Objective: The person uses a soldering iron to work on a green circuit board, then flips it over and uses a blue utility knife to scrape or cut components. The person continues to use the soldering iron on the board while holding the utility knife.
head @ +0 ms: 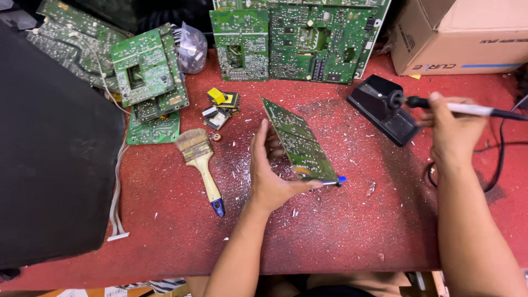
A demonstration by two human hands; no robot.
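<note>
A: Main object?
B: Green circuit board [297,141], tilted up on edge over the middle of the red tabletop [341,231]. Left hand [270,175] has its grip closed round the board's near lower end, thumb on the near face, fingers behind. A blue-tipped pen-like tool [331,181] pokes out at that same corner; can't tell if the hand pinches it too.
A: Right hand?
B: Right hand [452,132] closed round a soldering iron [467,109], tip at the black iron stand [383,109], well apart from the board. Cord trails off right.
A: Around it?
B: Paintbrush [201,165] to the left, small transformers [221,107] behind it, stacks of other green boards [148,74] and [300,38] at the back, cardboard box [459,36] back right. Solder flecks all over the surface.
A: Risks?
B: My read: board is held by one end only, so it could pivot or slip out. Hot tip is near the right fingers, and the cord could snag and pull the iron off line.
</note>
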